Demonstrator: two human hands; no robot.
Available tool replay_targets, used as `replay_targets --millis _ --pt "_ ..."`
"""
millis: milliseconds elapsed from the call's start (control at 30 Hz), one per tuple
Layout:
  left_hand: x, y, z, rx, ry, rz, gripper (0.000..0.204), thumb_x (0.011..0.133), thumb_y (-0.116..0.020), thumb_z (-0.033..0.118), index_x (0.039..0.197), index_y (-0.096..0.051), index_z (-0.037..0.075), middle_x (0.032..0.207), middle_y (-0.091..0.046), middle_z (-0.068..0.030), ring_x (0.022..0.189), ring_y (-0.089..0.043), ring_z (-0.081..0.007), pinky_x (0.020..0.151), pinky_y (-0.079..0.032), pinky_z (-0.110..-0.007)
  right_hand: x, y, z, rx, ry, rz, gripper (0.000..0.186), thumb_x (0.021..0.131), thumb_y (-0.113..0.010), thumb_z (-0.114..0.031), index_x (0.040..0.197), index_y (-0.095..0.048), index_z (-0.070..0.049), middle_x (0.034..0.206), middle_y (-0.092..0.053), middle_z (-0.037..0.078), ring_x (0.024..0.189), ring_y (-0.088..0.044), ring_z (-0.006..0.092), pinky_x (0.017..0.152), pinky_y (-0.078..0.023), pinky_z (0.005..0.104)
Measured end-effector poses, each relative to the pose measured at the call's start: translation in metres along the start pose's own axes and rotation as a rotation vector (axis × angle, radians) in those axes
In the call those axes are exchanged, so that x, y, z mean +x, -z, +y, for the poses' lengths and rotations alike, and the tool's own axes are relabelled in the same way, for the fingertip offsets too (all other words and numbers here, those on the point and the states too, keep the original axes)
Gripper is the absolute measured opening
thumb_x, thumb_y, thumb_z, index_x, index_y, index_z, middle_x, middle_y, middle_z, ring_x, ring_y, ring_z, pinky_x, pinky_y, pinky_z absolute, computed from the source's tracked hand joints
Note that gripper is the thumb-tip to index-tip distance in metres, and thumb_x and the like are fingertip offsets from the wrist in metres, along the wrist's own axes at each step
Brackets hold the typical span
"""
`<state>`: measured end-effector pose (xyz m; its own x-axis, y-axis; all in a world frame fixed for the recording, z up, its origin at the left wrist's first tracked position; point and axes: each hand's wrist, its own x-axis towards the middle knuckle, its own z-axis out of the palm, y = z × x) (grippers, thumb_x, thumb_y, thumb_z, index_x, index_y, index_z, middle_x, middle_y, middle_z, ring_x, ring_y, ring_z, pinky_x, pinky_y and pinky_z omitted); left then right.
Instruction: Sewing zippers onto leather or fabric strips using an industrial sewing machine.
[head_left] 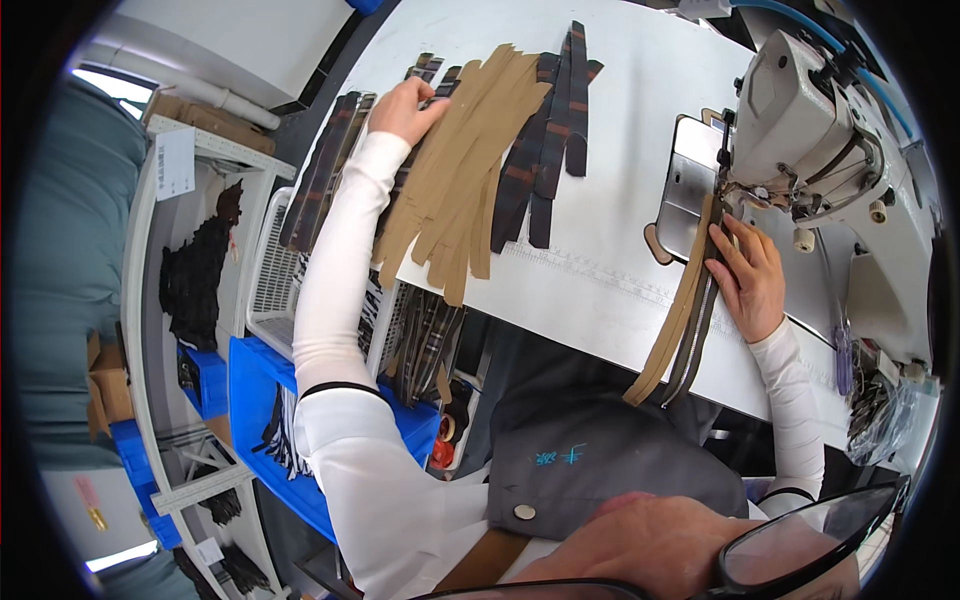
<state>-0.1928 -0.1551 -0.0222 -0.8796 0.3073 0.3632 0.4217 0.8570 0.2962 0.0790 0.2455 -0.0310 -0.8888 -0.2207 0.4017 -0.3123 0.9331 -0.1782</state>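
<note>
My right hand [752, 275] is at the sewing machine, its fingers pressing on a dark zipper [692, 345]. A tan fabric strip [665, 345] runs along the zipper's left side. Both have their upper ends by the needle area, and their lower ends hang past the table's front edge. Over at the left, my left hand [402, 110] is closed at a dark plaid fabric strip [440, 88], fingertips partly hidden. Beside it lies a loose pile of tan strips [465, 150]. Dark strips with reddish bands [540, 160] lie right of that pile, and more plaid strips [325, 175] lie left of my forearm.
The white sewing machine [800, 130] stands at the right, with a metal plate [690, 185] beside its needle. Below the table's left end are a white basket [268, 270] and a blue bin [255, 400]. A grey shelf [140, 300] stands further left.
</note>
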Motion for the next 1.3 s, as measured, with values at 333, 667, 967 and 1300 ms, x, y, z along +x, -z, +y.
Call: replay_targets --millis 333,667,967,1300 --pt "0.030 0.001 -0.048 -0.229 0.124 -0.271 0.031 0.079 -0.072 0.029 0.095 -0.073 0.003 0.080 -0.070 -0.0030 0.068 -0.058 -0.0095 0.063 -0.044 -0.025 0.001 -0.003 0.005 0.012 0.038 0.042 0.036 0.081 -0.068 -0.024 0.113 -0.064 -0.007 0.116 -0.059 0.012 0.104 -0.055 0.0302 0.088 -0.045 0.0394" --pt "0.021 -0.017 -0.074 -0.602 0.365 -0.218 0.027 0.081 -0.073 0.017 0.101 -0.070 -0.001 0.093 -0.071 -0.0060 0.079 -0.062 -0.0097 0.075 -0.048 -0.022 -0.006 -0.011 0.014 0.006 0.059 0.085 0.035 0.082 -0.067 -0.026 0.112 -0.065 -0.008 0.116 -0.059 0.010 0.101 -0.056 0.0257 0.083 -0.047 0.0366" --pt "0.020 -0.023 -0.076 -0.425 0.193 -0.132 0.028 0.084 -0.070 0.021 0.103 -0.070 0.001 0.094 -0.071 -0.0092 0.083 -0.065 -0.0138 0.077 -0.049 -0.026 -0.009 -0.014 0.014 -0.003 0.030 0.062 0.037 0.085 -0.065 -0.027 0.118 -0.063 -0.011 0.121 -0.059 0.008 0.106 -0.054 0.0264 0.088 -0.046 0.0362" --pt "-0.018 -0.012 0.046 0.184 -0.368 0.183 0.013 0.085 -0.061 0.015 0.095 -0.066 0.008 0.097 -0.068 -0.0066 0.076 -0.066 -0.0258 0.067 -0.052 -0.034 -0.013 -0.015 0.021 -0.012 0.025 0.086 0.037 0.083 -0.066 -0.028 0.117 -0.064 -0.011 0.120 -0.059 0.008 0.105 -0.056 0.0261 0.086 -0.047 0.0365"
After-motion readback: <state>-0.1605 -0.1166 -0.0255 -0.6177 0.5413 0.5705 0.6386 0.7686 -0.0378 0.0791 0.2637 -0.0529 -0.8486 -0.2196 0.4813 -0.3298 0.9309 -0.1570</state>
